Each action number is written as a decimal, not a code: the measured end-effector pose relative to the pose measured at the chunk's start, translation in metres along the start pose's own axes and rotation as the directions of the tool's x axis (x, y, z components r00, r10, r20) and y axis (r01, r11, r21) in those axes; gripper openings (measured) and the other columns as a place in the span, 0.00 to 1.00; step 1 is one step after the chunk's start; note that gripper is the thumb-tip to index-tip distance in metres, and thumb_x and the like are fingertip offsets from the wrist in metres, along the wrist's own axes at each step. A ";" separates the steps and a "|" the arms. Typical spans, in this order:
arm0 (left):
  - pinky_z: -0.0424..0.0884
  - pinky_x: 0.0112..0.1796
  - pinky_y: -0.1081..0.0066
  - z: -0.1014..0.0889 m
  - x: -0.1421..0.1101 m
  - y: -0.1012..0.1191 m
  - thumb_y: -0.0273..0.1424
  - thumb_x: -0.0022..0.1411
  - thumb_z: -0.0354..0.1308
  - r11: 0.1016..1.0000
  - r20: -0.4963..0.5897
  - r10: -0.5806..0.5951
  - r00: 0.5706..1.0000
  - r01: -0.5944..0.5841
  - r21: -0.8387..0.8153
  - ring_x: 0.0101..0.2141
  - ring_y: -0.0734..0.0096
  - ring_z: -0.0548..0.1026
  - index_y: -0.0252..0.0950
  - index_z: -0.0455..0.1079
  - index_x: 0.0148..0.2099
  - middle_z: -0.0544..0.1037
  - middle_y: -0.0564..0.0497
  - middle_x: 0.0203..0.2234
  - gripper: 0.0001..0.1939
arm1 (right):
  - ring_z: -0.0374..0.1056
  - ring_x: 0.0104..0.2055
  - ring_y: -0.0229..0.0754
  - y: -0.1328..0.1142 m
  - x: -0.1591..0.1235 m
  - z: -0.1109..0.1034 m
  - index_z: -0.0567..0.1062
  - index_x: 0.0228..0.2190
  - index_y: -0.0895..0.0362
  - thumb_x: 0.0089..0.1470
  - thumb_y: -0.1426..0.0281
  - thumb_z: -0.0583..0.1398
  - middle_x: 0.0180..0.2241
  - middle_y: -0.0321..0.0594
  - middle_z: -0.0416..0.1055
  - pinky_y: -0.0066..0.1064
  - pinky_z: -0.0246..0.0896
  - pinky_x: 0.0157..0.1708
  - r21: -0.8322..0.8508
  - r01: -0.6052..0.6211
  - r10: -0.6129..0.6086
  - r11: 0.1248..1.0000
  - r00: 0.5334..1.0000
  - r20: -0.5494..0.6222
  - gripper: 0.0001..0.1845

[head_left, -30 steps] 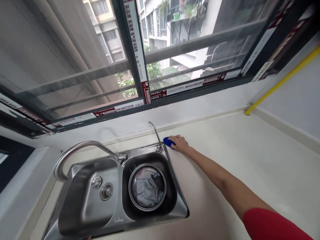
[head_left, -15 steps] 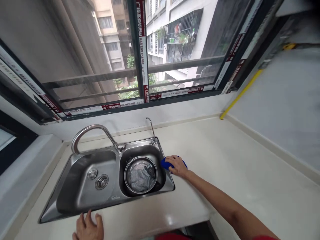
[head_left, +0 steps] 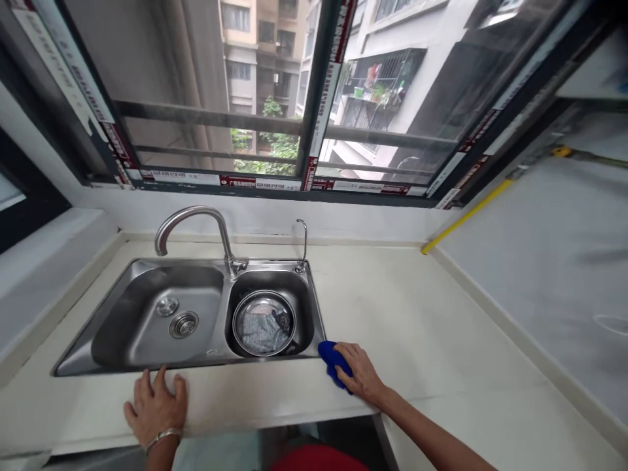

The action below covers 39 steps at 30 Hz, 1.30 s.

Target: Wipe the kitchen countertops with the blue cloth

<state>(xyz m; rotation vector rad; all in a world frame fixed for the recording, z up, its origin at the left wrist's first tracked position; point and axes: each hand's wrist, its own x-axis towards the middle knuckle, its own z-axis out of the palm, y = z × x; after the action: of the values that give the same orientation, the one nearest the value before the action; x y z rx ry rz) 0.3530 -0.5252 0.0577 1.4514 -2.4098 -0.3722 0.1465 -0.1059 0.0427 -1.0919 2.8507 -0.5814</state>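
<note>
My right hand presses a bunched blue cloth onto the pale countertop, close to the front right corner of the steel sink. Part of the cloth lies hidden under the palm and fingers. With fingers spread, my left hand rests flat on the counter strip in front of the sink's left basin; it holds nothing and wears a bracelet. A round metal pan with grey, plastic-looking material inside sits in the right basin.
A tall curved faucet stands behind the sink, and a thin small spout rises at its back right. Windows run along the back. A yellow pipe comes down the right wall to the counter.
My right hand has slid the blue cloth from the sink's right edge towards the counter's front. The camera view has shifted, and more of my left hand and wrist shows.
</note>
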 end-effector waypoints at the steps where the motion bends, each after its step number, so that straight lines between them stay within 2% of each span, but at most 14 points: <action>1: 0.48 0.65 0.41 0.001 0.000 0.000 0.44 0.66 0.39 1.000 0.003 -0.004 1.000 0.004 -0.001 0.68 0.49 0.55 0.33 0.64 0.62 0.59 0.34 0.67 0.31 | 0.64 0.53 0.53 0.001 0.000 0.001 0.70 0.55 0.50 0.56 0.66 0.54 0.55 0.46 0.70 0.47 0.63 0.50 -0.019 -0.008 0.008 1.000 1.000 -0.006 0.25; 4: 0.48 0.65 0.42 0.002 -0.002 0.001 0.42 0.66 0.41 1.000 -0.012 -0.004 1.000 0.004 0.008 0.68 0.50 0.55 0.33 0.64 0.62 0.59 0.35 0.67 0.29 | 0.64 0.52 0.53 -0.002 0.018 0.004 0.70 0.56 0.48 0.57 0.65 0.54 0.54 0.46 0.69 0.46 0.63 0.48 -0.087 -0.051 0.051 0.995 0.999 -0.002 0.25; 8: 0.48 0.66 0.44 0.002 -0.003 0.004 0.40 0.66 0.42 0.999 -0.032 -0.010 0.999 0.011 0.041 0.68 0.53 0.55 0.34 0.64 0.62 0.60 0.35 0.67 0.28 | 0.62 0.51 0.54 -0.014 0.069 0.008 0.70 0.55 0.49 0.57 0.64 0.55 0.54 0.47 0.68 0.46 0.60 0.46 -0.207 -0.147 0.151 0.967 0.989 0.003 0.24; 12: 0.47 0.66 0.44 0.000 -0.001 0.006 0.42 0.67 0.40 0.998 0.011 -0.029 1.000 0.028 0.051 0.68 0.52 0.55 0.33 0.64 0.62 0.59 0.35 0.68 0.29 | 0.59 0.52 0.57 -0.019 0.119 0.015 0.70 0.53 0.49 0.55 0.66 0.57 0.54 0.48 0.68 0.47 0.55 0.46 -0.318 -0.138 0.150 0.938 0.989 0.014 0.23; 16: 0.46 0.67 0.45 0.000 0.000 0.004 0.42 0.66 0.41 0.996 0.039 -0.050 0.998 0.048 0.069 0.68 0.54 0.55 0.35 0.64 0.62 0.58 0.38 0.68 0.28 | 0.57 0.53 0.57 -0.006 0.163 0.022 0.70 0.54 0.50 0.57 0.65 0.55 0.55 0.48 0.67 0.47 0.52 0.47 -0.346 -0.151 0.145 0.926 0.989 -0.041 0.23; 20: 0.47 0.67 0.46 0.002 0.001 0.002 0.43 0.67 0.40 0.995 0.017 -0.045 0.999 0.043 0.095 0.68 0.55 0.55 0.35 0.65 0.62 0.59 0.39 0.68 0.29 | 0.56 0.53 0.58 0.013 0.211 0.025 0.70 0.54 0.52 0.57 0.66 0.53 0.53 0.49 0.69 0.49 0.50 0.47 -0.348 -0.129 0.099 0.929 0.990 -0.103 0.23; 25: 0.50 0.66 0.46 0.003 0.002 0.002 0.45 0.67 0.37 0.991 0.018 -0.042 0.999 0.039 0.130 0.67 0.53 0.56 0.35 0.65 0.61 0.60 0.39 0.67 0.30 | 0.54 0.54 0.60 0.027 0.259 0.027 0.69 0.54 0.54 0.57 0.68 0.52 0.52 0.52 0.71 0.51 0.48 0.49 -0.318 -0.065 0.037 0.946 0.995 -0.095 0.23; 28: 0.50 0.66 0.47 0.003 0.004 0.004 0.46 0.67 0.36 0.988 0.015 -0.042 0.999 0.040 0.146 0.67 0.53 0.56 0.35 0.65 0.61 0.60 0.39 0.67 0.31 | 0.53 0.56 0.60 0.030 0.271 0.028 0.70 0.53 0.56 0.57 0.68 0.53 0.52 0.52 0.71 0.51 0.48 0.50 -0.293 -0.051 0.025 0.955 0.996 -0.090 0.22; 33: 0.51 0.66 0.49 0.004 0.005 0.006 0.47 0.67 0.37 0.988 -0.007 -0.024 1.000 0.025 0.152 0.67 0.54 0.58 0.35 0.65 0.61 0.61 0.38 0.66 0.31 | 0.52 0.58 0.59 0.034 0.273 0.025 0.69 0.52 0.59 0.55 0.67 0.53 0.53 0.54 0.70 0.50 0.48 0.51 -0.271 -0.004 -0.010 0.962 0.999 -0.050 0.23; 39: 0.48 0.67 0.48 0.003 0.004 0.004 0.48 0.66 0.36 0.988 0.031 -0.064 0.997 0.059 0.141 0.67 0.55 0.57 0.38 0.63 0.62 0.60 0.41 0.67 0.32 | 0.52 0.59 0.57 0.037 0.263 0.008 0.71 0.48 0.60 0.54 0.67 0.54 0.50 0.53 0.73 0.48 0.46 0.52 -0.275 0.095 -0.066 0.957 0.992 0.112 0.21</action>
<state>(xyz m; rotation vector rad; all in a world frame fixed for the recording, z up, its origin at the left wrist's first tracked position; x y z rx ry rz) 0.3465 -0.5270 0.0574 1.5948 -2.4672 -0.2489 -0.0743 -0.2544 0.0485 -1.2403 2.8705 -0.1192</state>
